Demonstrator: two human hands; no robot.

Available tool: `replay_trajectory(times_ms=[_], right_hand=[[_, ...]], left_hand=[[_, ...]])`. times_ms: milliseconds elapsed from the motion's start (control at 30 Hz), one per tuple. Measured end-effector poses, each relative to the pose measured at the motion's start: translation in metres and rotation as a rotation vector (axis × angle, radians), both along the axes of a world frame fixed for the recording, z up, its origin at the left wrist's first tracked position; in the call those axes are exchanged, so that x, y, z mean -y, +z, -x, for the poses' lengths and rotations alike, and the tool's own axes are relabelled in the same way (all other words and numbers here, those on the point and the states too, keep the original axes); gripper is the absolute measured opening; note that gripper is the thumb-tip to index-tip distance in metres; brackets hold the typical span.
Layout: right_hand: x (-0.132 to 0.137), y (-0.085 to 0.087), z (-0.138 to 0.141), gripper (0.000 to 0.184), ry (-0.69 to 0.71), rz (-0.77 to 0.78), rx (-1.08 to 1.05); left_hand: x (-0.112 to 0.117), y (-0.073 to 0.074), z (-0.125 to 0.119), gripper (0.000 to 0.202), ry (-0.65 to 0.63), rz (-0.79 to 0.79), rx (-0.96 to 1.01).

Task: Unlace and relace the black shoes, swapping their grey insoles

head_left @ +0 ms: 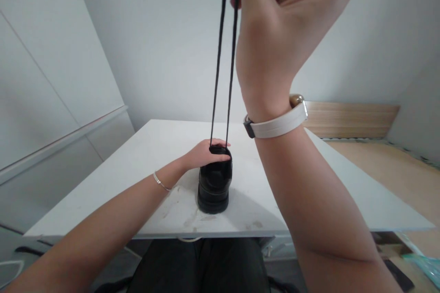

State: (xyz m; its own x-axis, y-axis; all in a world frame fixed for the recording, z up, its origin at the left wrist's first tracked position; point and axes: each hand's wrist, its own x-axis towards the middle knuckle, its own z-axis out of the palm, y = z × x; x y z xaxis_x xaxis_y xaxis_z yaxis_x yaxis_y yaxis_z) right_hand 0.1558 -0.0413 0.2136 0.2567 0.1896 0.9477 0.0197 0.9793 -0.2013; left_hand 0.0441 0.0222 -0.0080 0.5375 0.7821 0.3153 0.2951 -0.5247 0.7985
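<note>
A black shoe (213, 187) stands upright on the white table (165, 146), its heel end towards me. My left hand (206, 154) grips it around the opening, thumb on the near side and fingers on the far side. Two black shoelace (220, 55) strands rise taut from the shoe, close together, and run out past the top edge of the view. High up, my right hand (285, 4) is closed around the upper part of the laces; its fingertips are mostly hidden or cut off. The front of the shoe is hidden behind its heel and my left hand.
Behind the table is a pale wall (165, 46); white cabinet panels (51, 78) stand at the left. A wooden headboard (350, 119) and a bed base are on the right. My dark-clad legs (199, 265) are under the table's front edge.
</note>
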Motion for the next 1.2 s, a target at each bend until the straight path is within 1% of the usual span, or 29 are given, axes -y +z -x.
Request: replay_trajectory(times_ms=[33, 67, 100, 133, 167, 200, 233, 267, 333, 400, 467, 533, 600, 633, 667, 700, 733, 833, 900, 933, 967, 1000, 1033, 1067, 1100, 1167, 1200], right_hand=[[0.001, -0.002, -0.002, 0.013, -0.045, -0.006, -0.045], [0.004, -0.004, -0.003, 0.011, -0.098, -0.01, -0.096], [0.007, -0.006, -0.004, 0.013, -0.129, -0.013, -0.136], [0.011, -0.008, -0.004, 0.015, -0.115, -0.007, -0.132], [0.015, -0.01, -0.004, 0.017, -0.089, 0.006, -0.136], [0.019, -0.012, -0.003, 0.018, -0.064, 0.027, -0.14], [0.024, -0.013, -0.001, 0.019, -0.043, 0.056, -0.134], [0.028, -0.014, 0.001, 0.02, -0.032, 0.083, -0.125], [0.035, -0.017, 0.006, 0.022, -0.019, 0.125, -0.097], [0.04, -0.021, 0.008, 0.019, -0.027, 0.128, -0.037], [0.043, -0.028, 0.006, 0.011, -0.083, 0.069, 0.027], [0.045, -0.035, 0.002, 0.006, -0.177, 0.0, 0.087], [0.046, -0.039, -0.003, 0.008, -0.251, -0.01, 0.112], [0.045, -0.041, -0.005, 0.01, -0.251, -0.003, 0.113], [0.044, -0.041, -0.007, 0.013, -0.225, 0.003, 0.102], [0.042, -0.042, -0.009, 0.014, -0.178, 0.01, 0.081], [0.038, -0.042, -0.011, 0.014, -0.126, 0.028, 0.051], [0.018, -0.048, -0.029, 0.007, -0.015, 0.125, -0.087], [0.0, -0.06, -0.052, 0.004, 0.047, 0.194, -0.146], [-0.009, -0.069, -0.068, 0.008, 0.091, 0.21, -0.177], [-0.018, -0.079, -0.086, 0.013, 0.097, 0.251, -0.196], [-0.025, -0.09, -0.105, 0.016, 0.064, 0.297, -0.215], [-0.031, -0.103, -0.124, 0.018, 0.039, 0.344, -0.26], [-0.035, -0.115, -0.143, 0.02, 0.028, 0.398, -0.325], [-0.037, -0.128, -0.161, 0.021, 0.005, 0.456, -0.398], [-0.035, -0.151, -0.191, 0.023, -0.148, 0.541, -0.522], [-0.033, -0.162, -0.201, 0.021, -0.203, 0.558, -0.531]], left_hand=[[0.002, 0.004, 0.002, 0.05, 0.025, -0.012, 0.04], [0.005, 0.011, 0.004, 0.055, 0.076, -0.057, 0.099], [0.01, 0.021, 0.006, 0.057, 0.148, -0.137, 0.178], [0.018, 0.033, 0.007, 0.055, 0.234, -0.247, 0.266], [0.026, 0.047, 0.007, 0.048, 0.305, -0.368, 0.337], [0.036, 0.063, 0.006, 0.038, 0.359, -0.477, 0.4], [0.045, 0.08, 0.004, 0.029, 0.379, -0.576, 0.438], [0.054, 0.096, 0.002, 0.024, 0.367, -0.656, 0.448], [0.069, 0.126, -0.003, 0.019, 0.299, -0.769, 0.448], [0.079, 0.148, -0.007, 0.017, 0.302, -0.851, 0.437], [0.086, 0.163, -0.008, 0.021, 0.386, -0.921, 0.404], [0.091, 0.17, -0.007, 0.026, 0.492, -0.985, 0.3], [0.095, 0.171, -0.006, 0.028, 0.539, -1.045, 0.143], [0.097, 0.171, -0.006, 0.029, 0.528, -1.061, 0.087], [0.097, 0.17, -0.006, 0.029, 0.497, -1.055, 0.077], [0.097, 0.169, -0.007, 0.028, 0.448, -1.022, 0.123], [0.096, 0.169, -0.007, 0.025, 0.394, -0.955, 0.214], [0.083, 0.168, -0.001, 0.018, 0.259, -0.657, 0.547], [0.064, 0.167, 0.014, 0.018, 0.22, -0.485, 0.676], [0.052, 0.165, 0.025, 0.019, 0.215, -0.421, 0.721], [0.037, 0.161, 0.038, 0.016, 0.234, -0.368, 0.784], [0.022, 0.154, 0.053, 0.008, 0.266, -0.314, 0.845], [0.007, 0.146, 0.069, 0.006, 0.308, -0.281, 0.9], [-0.007, 0.135, 0.086, 0.012, 0.355, -0.276, 0.945], [-0.019, 0.123, 0.102, 0.019, 0.386, -0.25, 0.937], [-0.035, 0.096, 0.131, 0.029, 0.475, -0.217, 0.902], [-0.038, 0.082, 0.142, 0.033, 0.529, -0.206, 0.885]])
